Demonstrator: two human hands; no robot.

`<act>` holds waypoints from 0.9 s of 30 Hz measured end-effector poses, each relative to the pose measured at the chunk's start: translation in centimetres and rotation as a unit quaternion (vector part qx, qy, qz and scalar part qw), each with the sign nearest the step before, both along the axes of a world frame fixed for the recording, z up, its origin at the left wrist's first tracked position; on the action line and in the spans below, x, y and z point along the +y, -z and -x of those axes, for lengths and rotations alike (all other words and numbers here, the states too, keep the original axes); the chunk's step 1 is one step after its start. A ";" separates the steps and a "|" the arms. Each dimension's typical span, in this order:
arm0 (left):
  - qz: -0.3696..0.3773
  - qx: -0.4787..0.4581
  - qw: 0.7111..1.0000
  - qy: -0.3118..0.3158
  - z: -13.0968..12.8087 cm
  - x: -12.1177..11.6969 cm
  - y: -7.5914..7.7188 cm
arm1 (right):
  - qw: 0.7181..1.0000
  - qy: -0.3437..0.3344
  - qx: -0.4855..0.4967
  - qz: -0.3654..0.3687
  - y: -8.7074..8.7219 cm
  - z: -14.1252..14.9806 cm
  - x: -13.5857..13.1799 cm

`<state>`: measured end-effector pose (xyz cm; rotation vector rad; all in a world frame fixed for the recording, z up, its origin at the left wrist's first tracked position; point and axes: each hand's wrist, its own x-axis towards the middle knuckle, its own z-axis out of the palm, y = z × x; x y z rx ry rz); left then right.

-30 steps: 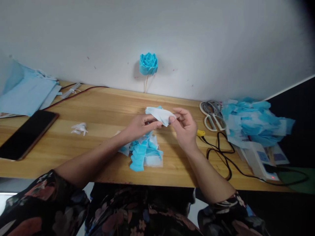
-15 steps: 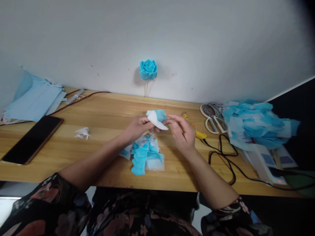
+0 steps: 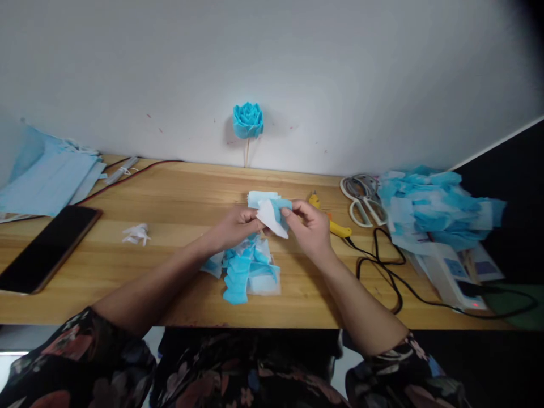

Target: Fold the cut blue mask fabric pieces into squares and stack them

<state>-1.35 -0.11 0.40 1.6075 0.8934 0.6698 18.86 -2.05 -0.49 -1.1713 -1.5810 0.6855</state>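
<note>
- The left hand pinches the blue-and-white fabric piece, which lies just beyond its fingertips
- The right hand grips the same piece's blue edge, thumb against fingers — petal-like pieces lie below the left hand

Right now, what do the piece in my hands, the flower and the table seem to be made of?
The piece: probably thin, matte nonwoven fabric, as it folds softly.
The flower: likely similar fabric, matte too, judging by its thin, layered petals.
The table: wood or a wood-look top, smooth, judging by its even surface and long grain streaks.
</note>
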 end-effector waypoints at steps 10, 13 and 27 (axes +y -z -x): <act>0.013 0.022 0.998 -0.062 0.0 0.1 -0.7 | 0.997 -0.017 0.040 0.061 0.0 -0.3 0.1; 0.002 0.037 0.997 -0.063 -0.1 0.2 -0.7 | 0.998 -0.024 0.036 0.054 0.1 -0.3 0.2; -0.125 0.079 0.983 -0.110 -0.2 -0.3 -0.9 | 0.974 -0.155 0.117 0.118 1.0 0.2 0.2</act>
